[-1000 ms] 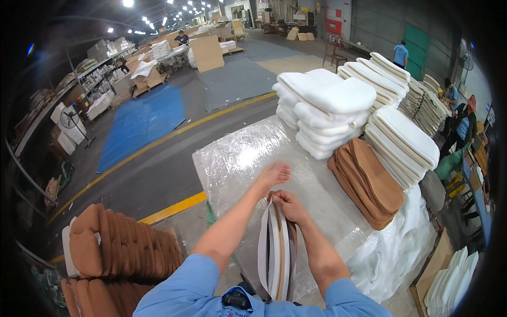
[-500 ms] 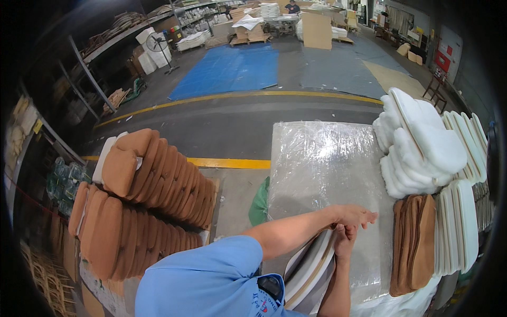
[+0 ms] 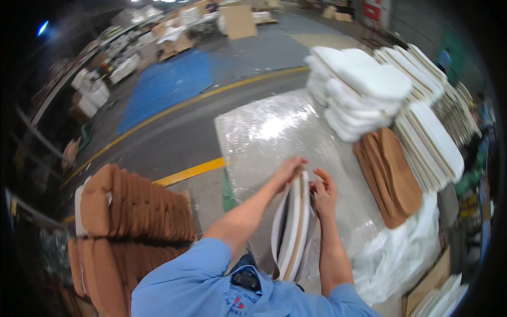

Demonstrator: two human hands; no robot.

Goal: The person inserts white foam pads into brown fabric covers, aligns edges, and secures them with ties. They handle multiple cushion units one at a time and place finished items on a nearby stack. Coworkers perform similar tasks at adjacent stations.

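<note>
A padded seat cushion point(image 3: 297, 222) stands on edge in front of my body, with white layers on either side of a tan core. A thin grey-white fabric cover point(image 3: 278, 224) lies loosely around its sides. At the cushion's top end, my left hand point(image 3: 290, 169) is closed on the cover's edge, its fingertips pressed together. My right hand point(image 3: 324, 193) is just to the right of that end, fingers apart and loosely bent, the thumb side close to the cover. The cushion's lower end is partly hidden against my shirt.
The cushion stands over a plastic-wrapped table point(image 3: 264, 124). Brown cushions point(image 3: 140, 203) are stacked at the left; folded brown pieces point(image 3: 388, 177) lie at the right. White fluffy pads point(image 3: 364, 79) and white-covered cushions point(image 3: 430, 145) stand at the right, near crumpled clear plastic point(image 3: 401, 253).
My view has turned, tilting the scene. My left hand, formerly crossed over the right, has drawn back to the cushion's left. My right hand has separated from it, with its fingers now apart.
</note>
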